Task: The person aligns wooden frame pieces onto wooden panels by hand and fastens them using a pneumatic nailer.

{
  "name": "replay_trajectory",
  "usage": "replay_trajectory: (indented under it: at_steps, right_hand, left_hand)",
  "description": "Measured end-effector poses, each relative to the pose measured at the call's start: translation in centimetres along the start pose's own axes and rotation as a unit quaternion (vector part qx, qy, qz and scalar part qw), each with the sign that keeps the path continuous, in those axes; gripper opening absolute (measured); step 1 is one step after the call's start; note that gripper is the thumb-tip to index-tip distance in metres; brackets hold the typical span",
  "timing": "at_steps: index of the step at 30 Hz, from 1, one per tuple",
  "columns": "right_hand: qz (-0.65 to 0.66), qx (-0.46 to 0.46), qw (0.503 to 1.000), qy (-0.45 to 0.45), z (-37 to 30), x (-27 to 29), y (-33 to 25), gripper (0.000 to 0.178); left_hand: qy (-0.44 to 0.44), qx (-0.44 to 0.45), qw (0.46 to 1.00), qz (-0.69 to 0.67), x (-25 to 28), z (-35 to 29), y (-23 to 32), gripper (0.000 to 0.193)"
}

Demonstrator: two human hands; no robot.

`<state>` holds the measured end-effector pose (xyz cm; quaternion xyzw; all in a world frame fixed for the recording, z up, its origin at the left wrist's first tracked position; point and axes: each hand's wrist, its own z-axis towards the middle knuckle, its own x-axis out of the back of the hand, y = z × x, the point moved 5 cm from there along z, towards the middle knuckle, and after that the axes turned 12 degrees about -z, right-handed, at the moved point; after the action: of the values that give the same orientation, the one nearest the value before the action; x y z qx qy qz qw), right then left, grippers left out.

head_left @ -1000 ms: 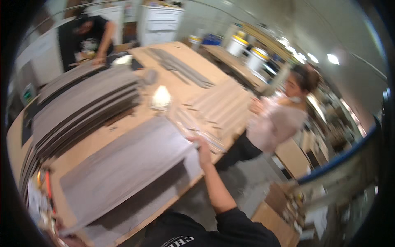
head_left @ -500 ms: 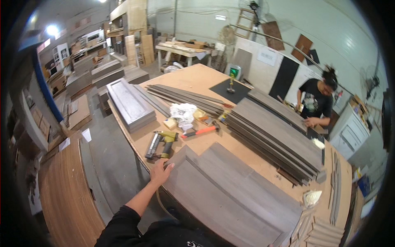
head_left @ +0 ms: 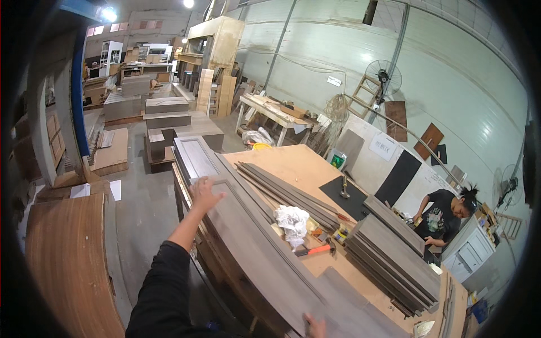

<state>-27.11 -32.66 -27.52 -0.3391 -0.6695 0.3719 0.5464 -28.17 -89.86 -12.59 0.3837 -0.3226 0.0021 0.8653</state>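
Note:
A long grey-brown framed panel (head_left: 256, 248) with a raised border slants across the left side of the workbench. On its far end lies my left hand (head_left: 205, 194), fingers spread over the surface. My right hand (head_left: 314, 327) touches the panel near the bottom edge of the view; it is blurred and partly cut off, so its grip is unclear. Another grey-brown panel (head_left: 355, 301) lies to the right, partly covered. Beyond the long panel are a crumpled white cloth (head_left: 292, 221) and a hammer (head_left: 315, 250) with an orange handle.
Stacked grey boards (head_left: 389, 265) and long thin strips (head_left: 287, 188) lie on the bench (head_left: 282, 158). A second hammer (head_left: 344, 188) stands on a black sheet. At the right, a person (head_left: 442, 219) works with a board. A brown wood panel (head_left: 67, 265) stands left of the floor aisle.
The long panel has shifted up and left, my left hand moving with it. My right hand has come into view. The green nail gun no longer shows. The view has turned left.

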Motion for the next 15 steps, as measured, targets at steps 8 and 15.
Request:
replay_trajectory:
  at_steps: [8,15]
  right_hand:
    - [0.261,-0.095,0.916,-0.291,6.4,-25.2,-15.8,0.084]
    - [0.131,-0.125,0.973,-0.147,16.8,-34.0,-18.0,0.082]
  left_hand:
    - [0.006,0.215,0.974,-0.065,-4.5,-8.8,-3.0,0.109]
    - [0.055,0.100,0.987,-0.114,-6.8,-3.4,-4.3,0.084]
